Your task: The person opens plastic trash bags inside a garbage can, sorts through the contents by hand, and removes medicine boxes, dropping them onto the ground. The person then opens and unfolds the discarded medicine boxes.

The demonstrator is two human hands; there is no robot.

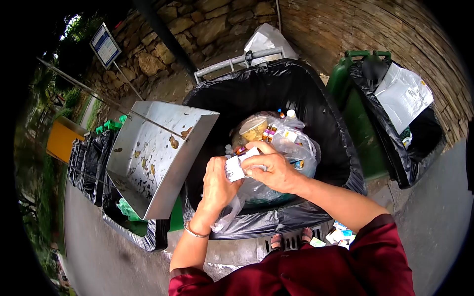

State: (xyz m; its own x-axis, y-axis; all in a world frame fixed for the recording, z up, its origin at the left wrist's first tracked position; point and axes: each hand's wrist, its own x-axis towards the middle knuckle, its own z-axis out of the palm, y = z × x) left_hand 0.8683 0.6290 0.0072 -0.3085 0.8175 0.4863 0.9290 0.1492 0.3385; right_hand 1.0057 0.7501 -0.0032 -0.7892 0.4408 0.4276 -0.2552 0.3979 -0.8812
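Observation:
Both hands meet over a large bin lined with a black plastic bag (326, 123). My left hand (217, 181) is closed on a small white printed box (235, 168). From the other side, my right hand (274, 168) grips the same box with thumb and fingers. A small brown bottle (240, 150) shows just beyond the fingertips; whether it is in the hand or the box I cannot tell. Below lies a clear plastic bag (308, 160) of rubbish, with a plastic tub (253, 129), several small brown bottles (269, 132) and a white-capped bottle (291, 114).
A metal dustpan (163, 158) with dry leaves leans at the bin's left. Green bins (358, 123) with black liners stand on both sides, the right one holding a white plastic mailer (404, 96). Flattened boxes (340, 236) lie near my feet. A stone wall (207, 24) rises behind.

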